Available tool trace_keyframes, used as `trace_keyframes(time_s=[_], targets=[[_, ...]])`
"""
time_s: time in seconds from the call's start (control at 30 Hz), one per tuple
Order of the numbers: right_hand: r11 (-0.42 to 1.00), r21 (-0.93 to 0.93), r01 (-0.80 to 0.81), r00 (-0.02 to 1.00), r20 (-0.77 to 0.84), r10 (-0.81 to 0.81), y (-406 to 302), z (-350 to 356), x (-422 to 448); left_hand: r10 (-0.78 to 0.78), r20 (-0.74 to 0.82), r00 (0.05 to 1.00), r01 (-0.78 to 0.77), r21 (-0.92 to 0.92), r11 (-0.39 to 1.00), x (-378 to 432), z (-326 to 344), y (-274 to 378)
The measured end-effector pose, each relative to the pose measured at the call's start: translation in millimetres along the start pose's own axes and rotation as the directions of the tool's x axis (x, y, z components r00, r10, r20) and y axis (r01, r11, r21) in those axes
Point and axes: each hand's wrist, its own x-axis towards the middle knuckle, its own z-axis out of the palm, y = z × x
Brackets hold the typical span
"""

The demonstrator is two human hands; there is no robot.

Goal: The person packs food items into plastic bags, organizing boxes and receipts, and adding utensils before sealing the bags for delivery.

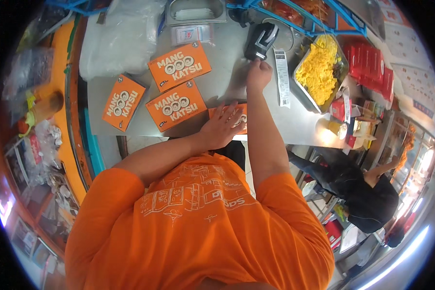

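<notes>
My left hand (221, 127) lies with spread fingers across the top of an orange printed cardboard box (240, 108) at the table's near edge. Part of that box is hidden under the hand and behind my right forearm. My right hand (259, 74) is at the front end of a black desktop tape dispenser (261, 40), its fingers curled close to the metal edge. Whether tape is between those fingers cannot be seen. Left of my hands lie three similar orange boxes: a far one (179, 65), a nearer one (177, 105) and a turned one (123, 103).
A paper receipt (282, 78) lies on the metal table (224, 54), beside a tray (313, 103) of shredded yellow food. Clear plastic bags (119, 40), a steel pan (195, 20) and blue racks (333, 27) stand farther back. A person in black (366, 195) bends at the right.
</notes>
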Motion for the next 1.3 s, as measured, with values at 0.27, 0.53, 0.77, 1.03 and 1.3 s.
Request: trace_keyframes(time_s=[0.27, 0.53, 0.77, 1.03, 1.3], targets=[[0.881, 0.214, -0.422, 0.718, 0.672, 0.181, 28, -66, 45, -0.015, 0.011, 1.000, 0.015, -0.023, 1.000, 24, 2, 1], [0.857, 0.185, -0.482, 0.643, 0.739, 0.201, -31, -207, -94, -0.220, -0.015, 0.975, 0.220, 0.028, 0.975, 60, 12, -24], [0.927, -0.142, -0.347, 0.795, 0.481, 0.371, 9, -149, -114, -0.211, 0.011, 0.977, 0.210, 0.063, 0.976, 66, 8, -20], [0.997, -0.046, 0.067, 0.824, 0.565, -0.029, 55, -159, -96, -0.231, -0.049, 0.972, 0.232, 0.016, 0.973, 69, 10, -15], [0.598, -0.607, 0.523, 0.722, 0.688, 0.066, 76, -161, -15, -0.334, -0.081, 0.939, 0.336, 0.015, 0.942, 79, 9, -10]])
